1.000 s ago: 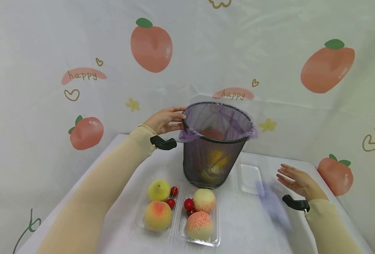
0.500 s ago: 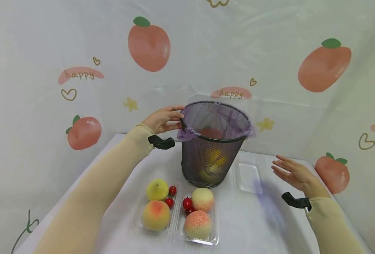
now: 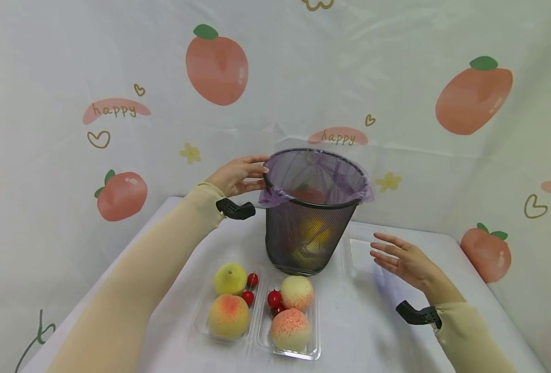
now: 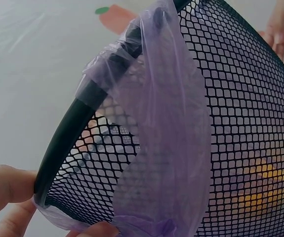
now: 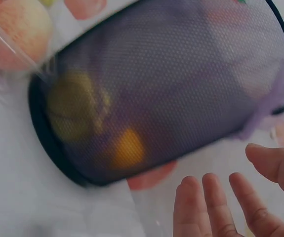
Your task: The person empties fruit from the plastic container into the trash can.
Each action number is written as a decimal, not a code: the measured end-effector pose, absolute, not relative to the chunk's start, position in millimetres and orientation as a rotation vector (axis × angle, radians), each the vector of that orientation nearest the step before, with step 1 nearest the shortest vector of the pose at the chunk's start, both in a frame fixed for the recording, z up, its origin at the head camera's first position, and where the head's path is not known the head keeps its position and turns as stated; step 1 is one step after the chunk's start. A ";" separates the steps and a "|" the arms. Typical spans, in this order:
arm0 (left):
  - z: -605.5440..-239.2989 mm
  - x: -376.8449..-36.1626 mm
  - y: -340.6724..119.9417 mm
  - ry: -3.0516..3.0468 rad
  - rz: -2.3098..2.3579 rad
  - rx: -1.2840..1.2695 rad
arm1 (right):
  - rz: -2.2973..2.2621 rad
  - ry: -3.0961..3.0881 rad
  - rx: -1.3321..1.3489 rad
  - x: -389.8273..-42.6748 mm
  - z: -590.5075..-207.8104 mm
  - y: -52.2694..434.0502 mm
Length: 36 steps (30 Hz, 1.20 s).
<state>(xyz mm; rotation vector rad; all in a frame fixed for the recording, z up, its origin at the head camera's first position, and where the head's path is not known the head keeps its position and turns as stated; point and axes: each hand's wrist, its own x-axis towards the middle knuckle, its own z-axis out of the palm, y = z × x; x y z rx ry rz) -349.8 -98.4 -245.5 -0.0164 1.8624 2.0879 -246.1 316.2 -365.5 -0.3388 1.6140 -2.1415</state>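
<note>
A black mesh wastebasket (image 3: 282, 233), lined with a thin purple bag (image 3: 275, 197), stands upright at the back middle of the table. Yellow pieces (image 3: 317, 233) show through its mesh low down. My left hand (image 3: 238, 176) holds the basket's left rim; in the left wrist view its fingers (image 4: 8, 185) lie at the rim and over the bag's folded edge. To the right of the basket, my right hand (image 3: 408, 264) hovers with fingers spread and fairly straight, holding nothing. The right wrist view shows its fingertips (image 5: 211, 182) apart from the mesh.
Two clear plastic trays stand before the basket. The left holds a yellow fruit (image 3: 230, 278), a peach (image 3: 229, 316) and small red fruits (image 3: 248, 297); the right holds two peaches (image 3: 290, 329) and red fruits (image 3: 274, 298). Another clear tray (image 3: 359, 248) lies right of the basket.
My right hand has moved left toward the basket, now overlapping the tray there. The left hand stays at the rim, and the whole view has shifted slightly.
</note>
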 end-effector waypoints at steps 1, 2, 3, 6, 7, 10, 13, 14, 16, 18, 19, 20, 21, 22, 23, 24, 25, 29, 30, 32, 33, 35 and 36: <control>-245.7 -350.1 -98.3 1.862 2.088 -0.018 | -2.128 1.634 -0.346 -244.3 -365.7 311.8; -245.9 -350.4 -98.3 1.863 2.088 -0.019 | -2.116 1.649 -0.359 -242.7 -366.5 307.7; -246.0 -350.6 -98.4 1.864 2.088 -0.020 | -2.108 1.658 -0.376 -241.0 -367.5 304.0; -245.7 -350.1 -98.9 1.871 2.082 -0.016 | -2.097 1.658 -0.435 -235.8 -370.6 293.6; -245.4 -349.6 -99.1 1.874 2.080 -0.014 | -2.087 1.665 -0.448 -234.3 -371.9 290.1; -245.1 -348.3 -99.3 1.876 2.076 -0.006 | -2.069 1.686 -0.474 -228.8 -375.2 279.3; -245.4 -347.9 -99.2 1.881 2.074 -0.004 | -2.038 1.718 -0.478 -222.9 -379.9 268.3; -245.5 -347.7 -99.3 1.878 2.076 -0.005 | -2.029 1.728 -0.471 -220.8 -382.0 264.5; -245.5 -347.4 -99.2 1.876 2.076 -0.005 | -2.013 1.744 -0.451 -216.6 -387.1 256.8; -245.3 -347.2 -99.3 1.875 2.075 -0.001 | -1.997 1.765 -0.423 -212.7 -393.3 248.9; -245.2 -347.1 -99.6 1.877 2.075 -0.001 | -1.991 1.775 -0.409 -211.0 -396.9 245.0; -245.2 -347.0 -99.7 1.877 2.075 -0.001 | -1.985 1.787 -0.394 -209.3 -400.5 241.2; -245.2 -347.1 -99.8 1.878 2.075 0.000 | -1.981 1.797 -0.383 -207.6 -404.1 237.7; -245.2 -347.0 -99.9 1.882 2.074 0.000 | -1.978 1.808 -0.375 -206.1 -407.7 234.5; -245.3 -347.1 -100.0 1.886 2.073 0.000 | -1.974 1.819 -0.361 -204.6 -411.2 231.7; -245.2 -347.1 -100.1 1.881 2.077 -0.002 | -1.974 1.825 -0.348 -203.1 -414.4 229.1; -245.3 -347.2 -100.0 1.882 2.080 -0.006 | -1.972 1.833 -0.344 -201.6 -417.7 227.1; -245.2 -346.9 -99.2 1.885 2.080 -0.004 | -1.972 1.840 -0.299 -196.6 -428.2 220.7; -245.1 -346.7 -99.0 1.883 2.082 -0.006 | -1.969 1.839 -0.286 -195.7 -430.2 219.3; -245.1 -346.7 -98.6 1.888 2.078 -0.005 | -1.960 1.834 -0.254 -194.6 -433.8 216.7; -245.2 -346.8 -98.5 1.888 2.079 -0.005 | -1.952 1.835 -0.248 -194.3 -435.4 215.6; -245.2 -346.9 -98.4 1.888 2.080 -0.009 | -1.939 1.833 -0.225 -194.1 -437.7 213.4; -245.2 -346.9 -98.4 1.888 2.080 -0.007 | -1.936 1.829 -0.213 -193.8 -438.5 212.3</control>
